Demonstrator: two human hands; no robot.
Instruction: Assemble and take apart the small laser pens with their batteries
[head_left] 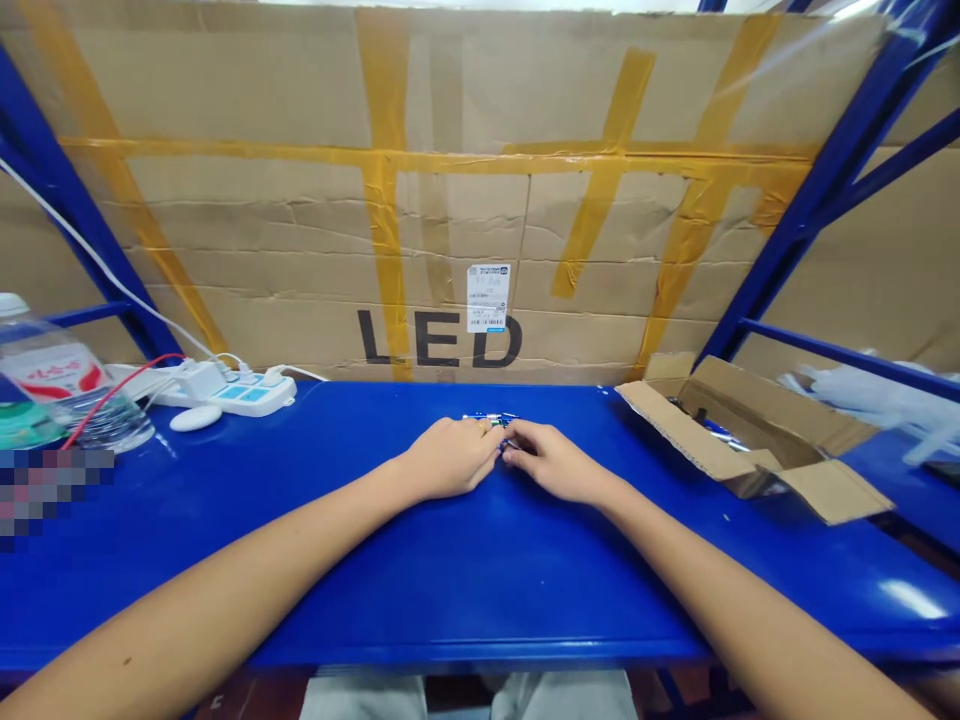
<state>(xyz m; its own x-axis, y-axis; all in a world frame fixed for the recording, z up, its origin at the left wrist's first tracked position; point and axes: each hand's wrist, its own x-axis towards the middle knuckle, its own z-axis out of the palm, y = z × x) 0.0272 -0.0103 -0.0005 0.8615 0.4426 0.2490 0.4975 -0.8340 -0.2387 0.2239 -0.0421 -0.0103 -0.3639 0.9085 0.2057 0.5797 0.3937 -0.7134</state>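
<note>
Near the middle of the blue table (465, 570), my left hand (454, 457) rests palm down with its fingers curled and pressed together. My right hand (556, 461) meets it at the fingertips, thumb and fingers drawn into a pinch. Just beyond the knuckles, small shiny blue and silver slim pieces (491, 416) peek out. A bit of green shows among them. My fingers hide most of these parts, so their kind and exact grip are unclear.
An open cardboard box (679, 435) with slim blue and dark parts stands on the right. To the left are a white power strip (259, 394) with cables, a white oval object (196, 417) and a water bottle (71, 385). A large taped carton (300, 250) closes off the back.
</note>
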